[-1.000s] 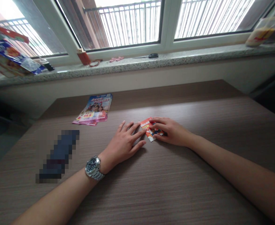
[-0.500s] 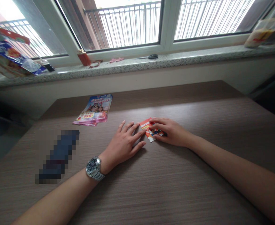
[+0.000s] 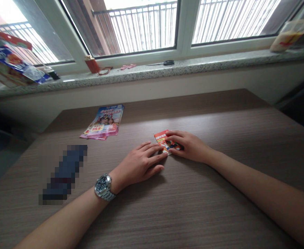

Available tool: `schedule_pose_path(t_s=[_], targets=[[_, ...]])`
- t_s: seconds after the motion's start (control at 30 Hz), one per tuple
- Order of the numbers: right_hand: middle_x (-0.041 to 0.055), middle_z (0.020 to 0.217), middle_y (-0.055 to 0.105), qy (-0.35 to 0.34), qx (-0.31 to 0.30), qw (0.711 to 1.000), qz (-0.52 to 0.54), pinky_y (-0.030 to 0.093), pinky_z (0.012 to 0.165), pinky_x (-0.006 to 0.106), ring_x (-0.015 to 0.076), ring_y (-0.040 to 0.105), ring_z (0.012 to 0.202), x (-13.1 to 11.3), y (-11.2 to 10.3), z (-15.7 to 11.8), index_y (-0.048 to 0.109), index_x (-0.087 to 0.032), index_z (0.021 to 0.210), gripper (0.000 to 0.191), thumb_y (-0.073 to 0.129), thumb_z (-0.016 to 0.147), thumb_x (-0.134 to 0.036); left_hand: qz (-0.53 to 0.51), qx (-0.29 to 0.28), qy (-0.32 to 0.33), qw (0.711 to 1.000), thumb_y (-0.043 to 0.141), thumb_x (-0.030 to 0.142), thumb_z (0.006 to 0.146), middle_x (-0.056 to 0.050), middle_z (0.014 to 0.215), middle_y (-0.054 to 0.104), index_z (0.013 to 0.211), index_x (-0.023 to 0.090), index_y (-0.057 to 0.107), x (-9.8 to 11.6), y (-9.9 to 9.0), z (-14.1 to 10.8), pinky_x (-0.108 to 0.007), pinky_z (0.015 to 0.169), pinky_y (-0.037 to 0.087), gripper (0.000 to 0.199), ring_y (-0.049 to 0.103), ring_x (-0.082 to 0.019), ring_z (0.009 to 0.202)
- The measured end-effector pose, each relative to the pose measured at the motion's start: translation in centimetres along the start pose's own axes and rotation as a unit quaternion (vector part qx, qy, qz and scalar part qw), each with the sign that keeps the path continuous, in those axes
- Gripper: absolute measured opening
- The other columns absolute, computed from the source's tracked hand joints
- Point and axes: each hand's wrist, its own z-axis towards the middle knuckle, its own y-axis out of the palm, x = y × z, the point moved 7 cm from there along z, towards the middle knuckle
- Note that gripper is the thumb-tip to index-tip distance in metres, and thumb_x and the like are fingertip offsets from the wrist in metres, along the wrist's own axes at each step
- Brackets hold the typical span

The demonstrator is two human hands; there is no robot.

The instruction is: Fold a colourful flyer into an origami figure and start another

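Observation:
A small red and white leaflet [image 3: 161,137] with a cartoon-like picture lies on the brown table between my hands. It looks folded, though its right part is hidden. My right hand [image 3: 187,144] holds it down from the right, thumb and fingers curved over its printed face. From the left, my left hand [image 3: 144,162] lies low over the table with fingers stretched out and fairly close together. Its fingertips touch the leaflet's lower left part. A silver watch [image 3: 103,186] is on the left wrist.
A stack of colourful flyers [image 3: 105,121] lies at the table's far left. Nearer is a pixelated dark object [image 3: 65,173]. On the granite sill [image 3: 198,65] are scissors [image 3: 168,63], a red lighter-like item [image 3: 92,64], pink pieces [image 3: 127,66] and packaging [image 3: 14,64].
My left hand has moved right and towards me, from the leaflet's left edge to its lower left part, and its fingers have drawn closer together. My right hand has barely moved.

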Motion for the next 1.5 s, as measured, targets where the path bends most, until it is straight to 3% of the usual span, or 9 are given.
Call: schedule_pose_path(t_s=[0.13,0.33,0.67,1.1,1.5], targets=[[0.0126,0.141,0.063,0.001,-0.002,1.000,0.010,0.051,0.107,0.051,0.0305,0.061,0.128,0.1,0.1,0.1,0.066,-0.025,0.128,0.037,0.067,0.093,-0.037,-0.019,-0.006,-0.015,1.000,0.050,0.042,0.105,-0.008,0.147,0.057,0.142,0.028,0.058,0.0,0.3,0.0,-0.051,0.124,0.034,0.041,0.054,-0.025,0.137],[0.0127,0.145,0.060,-0.010,-0.014,1.000,0.019,0.050,0.109,0.050,0.0294,0.060,0.130,0.3,-0.4,-0.1,0.064,-0.026,0.132,0.039,0.068,0.093,-0.035,-0.030,-0.003,-0.021,0.999,0.052,0.042,0.104,-0.008,0.147,0.057,0.140,0.027,0.060,0.0,0.1,0.0,-0.051,0.123,0.036,0.040,0.054,-0.026,0.137],[0.0106,0.155,0.052,-0.048,-0.057,0.996,0.047,0.040,0.119,0.050,0.0258,0.047,0.144,1.3,-0.7,-0.9,0.059,-0.027,0.141,0.040,0.057,0.101,-0.029,-0.018,-0.005,-0.014,1.000,0.049,0.042,0.105,-0.008,0.146,0.057,0.138,0.026,0.061,0.1,0.1,0.1,-0.050,0.125,0.033,0.039,0.053,-0.025,0.138],[0.0105,0.150,0.057,-0.012,-0.020,1.000,0.017,0.045,0.115,0.054,0.0289,0.054,0.138,0.6,-0.8,-1.1,0.061,-0.030,0.139,0.042,0.062,0.097,-0.030,-0.018,0.020,-0.020,0.999,0.050,0.043,0.104,-0.010,0.144,0.058,0.136,0.023,0.060,0.0,0.2,-0.2,-0.050,0.119,0.041,0.039,0.056,-0.028,0.133],[0.0127,0.151,0.055,0.032,0.008,0.999,-0.017,0.042,0.116,0.059,0.0317,0.052,0.139,-0.3,-0.6,-2.4,0.061,-0.028,0.138,0.040,0.061,0.098,-0.032,-0.034,0.007,-0.042,0.999,0.052,0.042,0.103,-0.013,0.151,0.051,0.148,0.023,0.048,0.8,0.5,-0.1,-0.050,0.119,0.042,0.049,0.051,-0.029,0.138]])
